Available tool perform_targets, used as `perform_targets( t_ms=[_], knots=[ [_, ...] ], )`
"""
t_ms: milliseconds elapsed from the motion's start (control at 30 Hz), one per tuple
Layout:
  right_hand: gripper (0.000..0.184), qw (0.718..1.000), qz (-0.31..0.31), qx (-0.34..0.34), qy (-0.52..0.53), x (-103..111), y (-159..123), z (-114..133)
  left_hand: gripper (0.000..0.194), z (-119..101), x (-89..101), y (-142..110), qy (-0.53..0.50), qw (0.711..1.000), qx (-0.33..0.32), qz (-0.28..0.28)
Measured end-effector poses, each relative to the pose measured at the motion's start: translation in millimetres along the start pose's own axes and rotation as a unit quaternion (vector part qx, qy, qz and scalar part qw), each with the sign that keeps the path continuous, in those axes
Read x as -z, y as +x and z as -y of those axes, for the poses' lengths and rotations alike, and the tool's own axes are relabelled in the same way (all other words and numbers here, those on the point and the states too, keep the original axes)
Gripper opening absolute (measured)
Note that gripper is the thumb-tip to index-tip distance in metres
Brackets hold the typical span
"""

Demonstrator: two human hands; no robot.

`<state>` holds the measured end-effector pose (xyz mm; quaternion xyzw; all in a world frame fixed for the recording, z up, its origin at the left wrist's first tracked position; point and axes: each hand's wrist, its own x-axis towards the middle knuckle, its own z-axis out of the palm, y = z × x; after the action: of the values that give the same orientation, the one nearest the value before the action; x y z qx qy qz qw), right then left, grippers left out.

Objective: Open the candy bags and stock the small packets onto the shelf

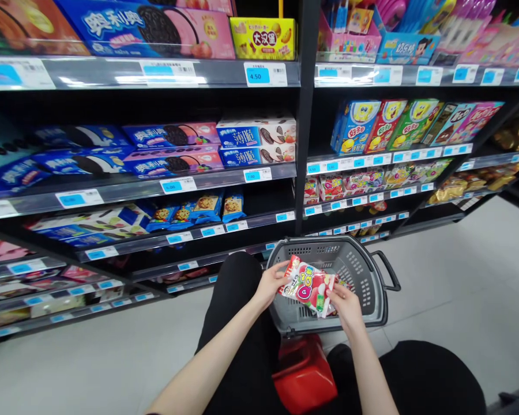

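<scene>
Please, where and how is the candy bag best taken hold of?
Probably by its two opposite ends, coming from both sides: the candy bag stretches between the left hand and the right hand, which pinch it there. It looks thin and soft, so two ends should keep it spread, above the basket.

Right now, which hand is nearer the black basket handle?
Right. The right hand holds the candy bag by the end toward the black basket handle, not touching it; the left hand holds the opposite end, farther away.
</scene>
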<state>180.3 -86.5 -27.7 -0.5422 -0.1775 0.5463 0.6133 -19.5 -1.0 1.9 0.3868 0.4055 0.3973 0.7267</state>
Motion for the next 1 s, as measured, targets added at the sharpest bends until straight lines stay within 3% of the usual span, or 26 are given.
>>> perform_targets(
  t_ms=[133, 300, 400, 533, 633, 767, 1000],
  knots=[
    [0.026, 0.992, 0.062, -0.099, 0.046, -6.4, -7.7, -7.2, 0.038, -1.7, -1.2, 0.1, -0.01, 1.0, 0.019, -0.01],
    [0.027, 0.986, 0.067, -0.149, 0.035, -10.4, -10.4, -7.8, 0.031, -2.7, 0.2, 0.5, 0.005, 1.0, 0.016, -0.02],
    [0.03, 0.994, 0.051, -0.098, 0.003, -5.1, -5.2, -2.8, 0.025, -1.5, 2.2, 2.7, 0.031, 0.999, 0.005, -0.043],
    [0.032, 0.994, 0.04, 0.018, -0.095, -1.5, -1.3, 3.4, 0.022, -1.1, 5.7, 6.9, 0.088, 0.995, -0.01, -0.052],
    [0.032, 0.984, 0.025, 0.088, -0.152, -1.8, -2.9, 6.1, 0.02, 0.1, 8.6, 9.5, 0.163, 0.985, -0.038, -0.039],
    [0.028, 0.974, 0.008, 0.121, -0.19, -0.6, -6.9, 9.3, 0.015, 2.4, 10.6, 9.7, 0.238, 0.966, -0.099, -0.015],
    [0.014, 0.927, 0.02, 0.296, -0.23, 8.9, -6.3, 14.3, 0.008, -0.7, 5.1, -0.2, 0.233, 0.962, -0.136, 0.03]
  ],
)
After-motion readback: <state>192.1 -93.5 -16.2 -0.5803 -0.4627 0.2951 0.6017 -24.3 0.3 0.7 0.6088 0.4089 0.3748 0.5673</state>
